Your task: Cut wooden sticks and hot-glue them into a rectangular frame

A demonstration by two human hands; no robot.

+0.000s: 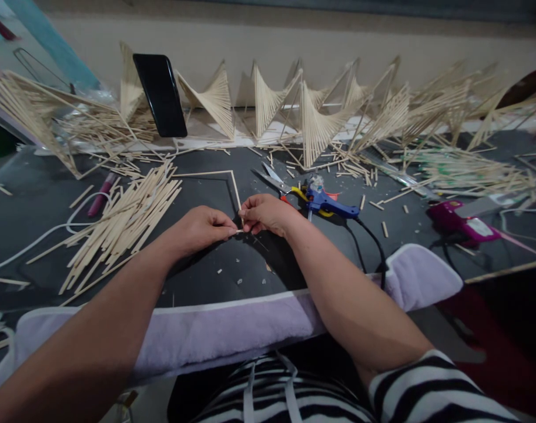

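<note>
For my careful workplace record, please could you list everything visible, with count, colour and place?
joined sticks: one piece, pale, at both hands
stick pile: many, pale, left
twisted stick structures: several, pale, along wall
right-side sticks: many, pale, greenish patches
phone: one, black, far side, left of centre
scissors: one pair, silver blades, beyond hands
glue gun: one, blue, beside scissors
magenta tool: one, far right
purple object: one, left, unclear
padded cloth: one, lilac, near edge
table: one, dark, underneath
striped garment: one, black-white, bottom
left hand: one, centre
right hand: one, centre
</note>
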